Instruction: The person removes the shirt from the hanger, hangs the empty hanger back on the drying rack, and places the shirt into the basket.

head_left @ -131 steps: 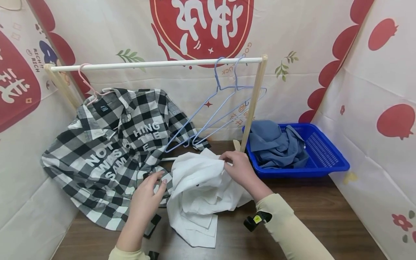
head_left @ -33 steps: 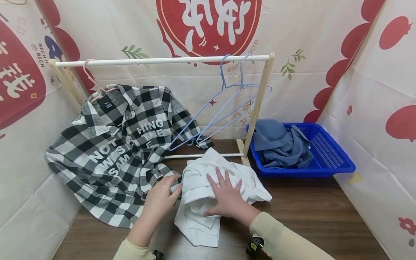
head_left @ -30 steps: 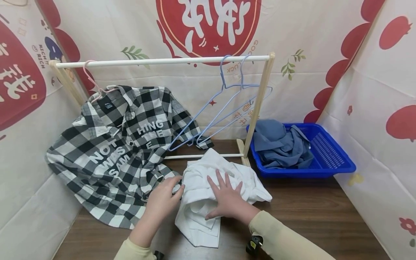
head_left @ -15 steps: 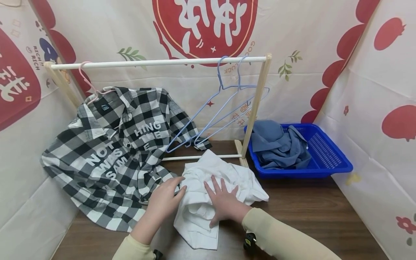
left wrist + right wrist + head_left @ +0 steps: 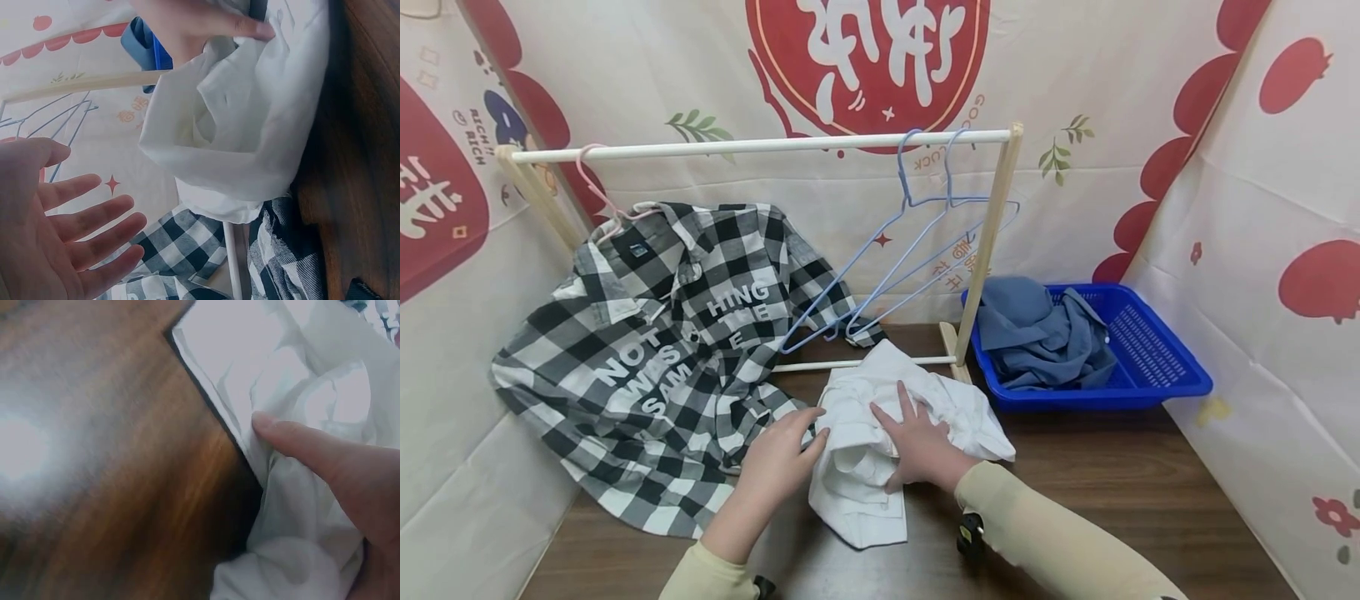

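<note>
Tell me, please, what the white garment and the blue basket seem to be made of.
The white garment looks like soft, matte cloth, perhaps cotton, given its creases and folds. The blue basket is probably smooth plastic, given its perforated walls.

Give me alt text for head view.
A right hand lies spread on a white garment, a left hand beside it. A rack behind bears a checked shirt and two blue hangers; at right, a blue basket holds blue cloth.

Creased matt white cloth garment (image 5: 865, 417), glossy wood-grain table (image 5: 1112, 483), smooth blue plastic basket (image 5: 1187, 382), rumpled cloth checked shirt (image 5: 647, 358)
</note>
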Tool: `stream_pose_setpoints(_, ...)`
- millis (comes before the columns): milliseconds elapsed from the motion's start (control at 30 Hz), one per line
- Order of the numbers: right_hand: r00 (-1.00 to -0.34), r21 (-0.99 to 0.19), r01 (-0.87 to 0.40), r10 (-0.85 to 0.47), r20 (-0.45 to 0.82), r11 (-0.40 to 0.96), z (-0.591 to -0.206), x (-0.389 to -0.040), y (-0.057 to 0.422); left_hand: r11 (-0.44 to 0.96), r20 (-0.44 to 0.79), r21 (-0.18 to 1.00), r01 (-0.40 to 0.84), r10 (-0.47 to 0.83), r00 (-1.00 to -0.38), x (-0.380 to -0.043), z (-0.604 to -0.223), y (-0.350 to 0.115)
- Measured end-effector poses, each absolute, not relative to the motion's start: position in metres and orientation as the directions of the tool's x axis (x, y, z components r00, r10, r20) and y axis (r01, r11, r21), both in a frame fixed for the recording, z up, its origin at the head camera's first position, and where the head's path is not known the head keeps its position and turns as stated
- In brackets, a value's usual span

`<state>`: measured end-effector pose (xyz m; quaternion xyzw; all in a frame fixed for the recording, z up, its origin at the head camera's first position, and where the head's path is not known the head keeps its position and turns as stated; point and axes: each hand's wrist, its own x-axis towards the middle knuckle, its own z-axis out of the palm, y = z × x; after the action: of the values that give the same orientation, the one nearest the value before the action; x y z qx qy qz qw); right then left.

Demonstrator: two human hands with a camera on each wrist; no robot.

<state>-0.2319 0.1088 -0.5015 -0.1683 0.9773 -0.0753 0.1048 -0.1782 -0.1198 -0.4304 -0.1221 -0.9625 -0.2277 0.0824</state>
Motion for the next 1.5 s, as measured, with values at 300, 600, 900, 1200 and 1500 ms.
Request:
stream_pose_setpoints(300, -0.917, -0.173, -0.272, -0.31, -0.252, 0.947, -0.499, -0.251, 0.103, 0.861, 0.203, 0.443, 0.248, 0.174, -0.964, -0.18, -0.428, -0.12)
stream_pose_setpoints(600, -0.912, -0.193, -0.282, -0.325, -0.25, 0.94, -0.493, -0.254, 0.1, 0.869, 0.195, 0.435, 0.237, 0.166, -0.967, -0.18, -0.428, -0.12)
stream_pose_setpoints(900, -0.893, -0.176, -0.402, -0.427, -0.144, 0.899, -0.506, -0.249, 0.109, 0.871, 0.215, 0.43, 0.238, 0.157, -0.964, -0.179, -0.43, -0.117)
stream_pose_setpoints(1200, -0.826, -0.276, -0.525, -0.56, -0.061, 0.805, -0.499, -0.244, 0.136, 0.858, 0.24, 0.44, 0.264, 0.171, -0.956, -0.178, -0.428, -0.113)
stream_pose_setpoints(1500, -0.838, -0.442, -0.529, -0.529, 0.135, 0.725, -0.47, -0.239, 0.162, 0.867, 0.22, 0.42, 0.268, 0.189, -0.957, -0.177, -0.422, -0.109)
